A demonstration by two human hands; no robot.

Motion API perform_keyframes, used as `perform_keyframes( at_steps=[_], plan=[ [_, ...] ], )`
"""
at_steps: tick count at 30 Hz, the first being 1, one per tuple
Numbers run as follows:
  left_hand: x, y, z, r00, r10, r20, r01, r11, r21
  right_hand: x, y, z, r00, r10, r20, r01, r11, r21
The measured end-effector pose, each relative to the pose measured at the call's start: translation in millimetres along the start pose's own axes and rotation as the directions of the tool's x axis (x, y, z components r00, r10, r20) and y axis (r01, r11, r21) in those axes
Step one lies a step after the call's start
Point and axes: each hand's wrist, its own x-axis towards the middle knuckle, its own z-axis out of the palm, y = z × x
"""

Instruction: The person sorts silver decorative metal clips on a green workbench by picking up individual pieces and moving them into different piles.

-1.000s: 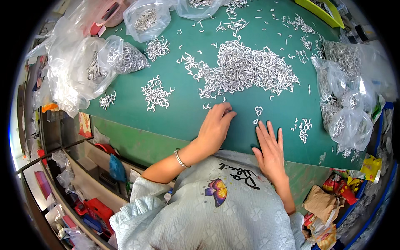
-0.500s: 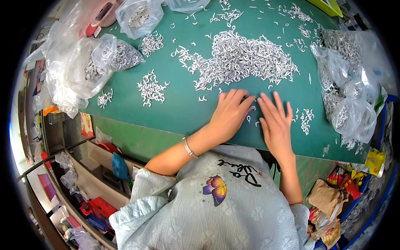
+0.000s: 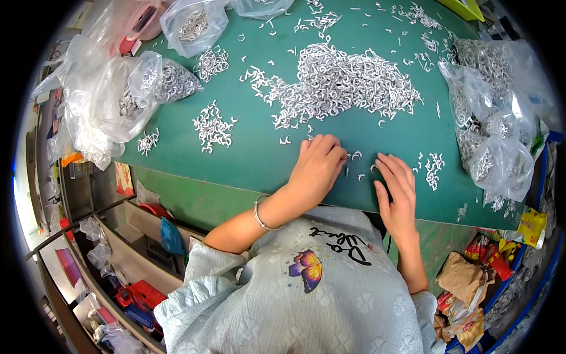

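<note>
Small curved silver metal pieces lie in a large heap (image 3: 330, 82) on the green tabletop (image 3: 259, 168), beyond my hands. My left hand (image 3: 318, 164) is just in front of the heap, its fingers bent and drawn together; their tips and anything in them are hidden. My right hand (image 3: 399, 192) rests lower to the right, fingers stretched and thumb apart. A curved piece (image 3: 373, 168) is by its fingertips. Between the hands are a few loose pieces (image 3: 355, 155). To the right of my right hand is a small pile (image 3: 434, 170); another pile (image 3: 213, 127) lies left of my left hand.
Clear plastic bags of metal pieces stand at the left (image 3: 174, 81), at the back (image 3: 193, 26) and along the right edge (image 3: 492, 130). A yellow-green tray (image 3: 463, 9) sits at the far right. Below the table's left side are open drawers (image 3: 132, 248).
My hands have moved apart: the left slightly left and down, with its fingers drawn in, the right slightly down. The loose pieces between them have shifted.
</note>
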Motion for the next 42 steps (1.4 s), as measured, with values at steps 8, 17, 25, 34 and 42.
perform_keyframes(
  at_steps=[8,17,25,34,42],
  plan=[
    [-4.3,0.1,2.0,0.999,0.038,-0.030,-0.038,0.999,-0.002,30.9,4.4,25.7,0.996,-0.073,-0.042,0.066,0.986,-0.152],
    [14.3,4.3,11.6,0.996,-0.017,-0.082,-0.003,0.971,-0.238,7.0,5.5,8.7,0.991,0.119,-0.068,-0.109,0.985,0.134],
    [-20.1,21.8,3.5,0.996,0.094,-0.012,-0.094,0.991,-0.099,15.2,-6.9,12.1,0.964,0.262,0.041,-0.262,0.923,0.281],
    [-22.4,10.5,11.5,0.997,0.081,-0.010,-0.082,0.994,-0.077,16.5,28.5,8.9,0.996,-0.049,-0.069,0.048,0.999,-0.014],
    [-31.7,10.9,-0.3,0.995,-0.066,-0.073,0.064,0.998,-0.026,-1.4,-3.7,0.6,0.993,-0.009,-0.119,-0.008,0.990,-0.140]
  ],
)
